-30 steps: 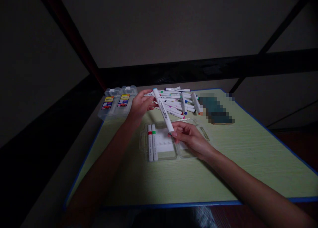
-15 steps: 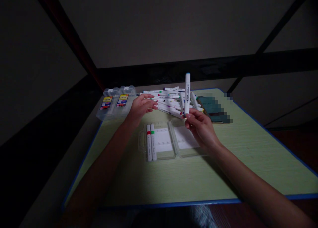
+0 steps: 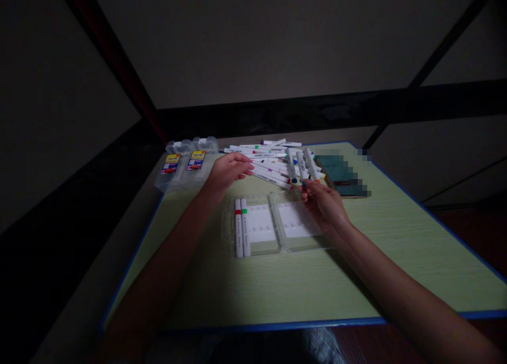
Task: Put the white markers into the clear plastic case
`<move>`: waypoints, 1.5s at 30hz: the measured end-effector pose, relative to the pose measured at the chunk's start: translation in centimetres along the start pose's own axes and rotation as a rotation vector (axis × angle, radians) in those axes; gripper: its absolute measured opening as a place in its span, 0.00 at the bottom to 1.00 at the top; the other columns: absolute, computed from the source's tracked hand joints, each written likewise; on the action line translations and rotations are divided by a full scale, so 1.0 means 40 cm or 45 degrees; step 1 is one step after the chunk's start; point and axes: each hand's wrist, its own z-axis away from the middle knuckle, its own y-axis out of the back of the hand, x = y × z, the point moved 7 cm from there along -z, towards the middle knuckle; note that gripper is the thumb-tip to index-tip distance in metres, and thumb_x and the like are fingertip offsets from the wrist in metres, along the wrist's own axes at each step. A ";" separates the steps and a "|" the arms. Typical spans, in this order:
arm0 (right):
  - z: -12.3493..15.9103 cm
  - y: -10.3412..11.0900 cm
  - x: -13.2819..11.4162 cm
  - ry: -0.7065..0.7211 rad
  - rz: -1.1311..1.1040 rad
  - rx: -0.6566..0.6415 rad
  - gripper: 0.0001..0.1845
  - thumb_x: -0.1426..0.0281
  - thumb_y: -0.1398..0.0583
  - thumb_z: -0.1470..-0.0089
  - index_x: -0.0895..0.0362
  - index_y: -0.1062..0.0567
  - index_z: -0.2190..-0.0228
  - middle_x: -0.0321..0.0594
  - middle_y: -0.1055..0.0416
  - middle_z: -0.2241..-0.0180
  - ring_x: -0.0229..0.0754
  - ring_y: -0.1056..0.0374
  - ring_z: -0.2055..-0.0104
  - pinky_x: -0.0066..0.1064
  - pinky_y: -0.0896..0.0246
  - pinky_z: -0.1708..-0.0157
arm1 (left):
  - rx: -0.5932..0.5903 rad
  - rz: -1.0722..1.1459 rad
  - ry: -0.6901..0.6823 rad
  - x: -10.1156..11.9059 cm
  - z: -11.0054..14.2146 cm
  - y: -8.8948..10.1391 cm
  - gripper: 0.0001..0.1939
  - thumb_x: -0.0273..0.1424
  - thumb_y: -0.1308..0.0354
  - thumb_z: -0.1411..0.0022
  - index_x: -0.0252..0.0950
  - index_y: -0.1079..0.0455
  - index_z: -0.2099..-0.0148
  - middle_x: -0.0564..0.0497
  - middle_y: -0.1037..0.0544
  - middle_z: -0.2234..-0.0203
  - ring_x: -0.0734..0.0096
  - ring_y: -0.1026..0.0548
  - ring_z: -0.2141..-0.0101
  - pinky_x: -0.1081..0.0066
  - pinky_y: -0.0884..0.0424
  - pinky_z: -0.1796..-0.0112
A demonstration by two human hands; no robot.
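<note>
One green surface (image 3: 396, 274) is carrying a loose pile of white markers (image 3: 271, 167) and, in front of it, an open clear case (image 3: 278, 224). The left hand (image 3: 227, 174) is hanging at the pile's left part, its grip loosely spread. The right hand (image 3: 324, 203) is reaching toward the pile's right part, its grip pinching the near end of a held marker (image 3: 301, 165).

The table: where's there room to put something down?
Bare table lies between the open case and blue front edge, and between the right forearm and right edge. Crowded: the back, where markers heap beside the teal object.
</note>
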 end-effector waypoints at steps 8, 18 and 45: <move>0.001 0.004 0.008 -0.099 -0.036 0.040 0.12 0.82 0.48 0.48 0.62 0.33 0.81 0.36 0.33 0.86 0.26 0.41 0.87 0.13 0.46 0.90 | -0.009 0.012 -0.012 0.000 0.000 0.000 0.06 0.28 0.45 0.51 0.32 0.36 0.68 0.51 0.26 0.73 0.79 0.29 0.73 0.77 0.37 0.71; 0.002 0.011 0.007 -0.140 -0.056 0.090 0.12 0.84 0.50 0.47 0.63 0.34 0.78 0.38 0.31 0.84 0.27 0.39 0.88 0.13 0.42 0.90 | 0.010 0.017 -0.026 0.000 -0.001 0.003 0.05 0.28 0.45 0.51 0.33 0.36 0.69 0.52 0.26 0.73 0.79 0.29 0.73 0.77 0.37 0.71; 0.013 -0.006 0.020 -0.279 -0.121 -0.022 0.10 0.86 0.50 0.51 0.62 0.33 0.73 0.39 0.29 0.79 0.32 0.31 0.81 0.16 0.33 0.83 | 0.015 -0.008 -0.003 -0.006 -0.005 0.011 0.05 0.28 0.45 0.51 0.33 0.35 0.69 0.50 0.26 0.72 0.78 0.29 0.72 0.75 0.35 0.70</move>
